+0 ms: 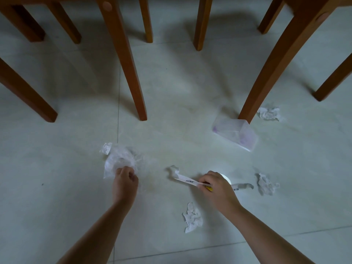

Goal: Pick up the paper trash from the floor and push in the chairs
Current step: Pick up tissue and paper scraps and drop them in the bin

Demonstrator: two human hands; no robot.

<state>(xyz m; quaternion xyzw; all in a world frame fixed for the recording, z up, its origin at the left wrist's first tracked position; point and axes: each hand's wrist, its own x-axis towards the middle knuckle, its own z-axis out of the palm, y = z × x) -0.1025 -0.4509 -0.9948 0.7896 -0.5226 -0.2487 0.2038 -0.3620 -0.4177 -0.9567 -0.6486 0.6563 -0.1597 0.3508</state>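
Paper trash lies scattered on the pale tiled floor. My left hand [124,181] grips the near edge of a crumpled clear wrapper [119,159]. My right hand [215,184] pinches a long white printed paper strip [183,178] that runs left to a crumpled end; a white round object [226,179] and something yellow show under the hand. Crumpled tissues lie near my right wrist [192,217], to the right [265,184] and beside a chair leg [269,113]. Wooden chair legs [125,60] [276,61] stand ahead.
A clear plastic box [235,133] with a purple tint lies tipped on the floor against the right chair's front leg. More brown chair and table legs [24,88] [202,23] fill the back and left. Open floor lies between the two near chairs.
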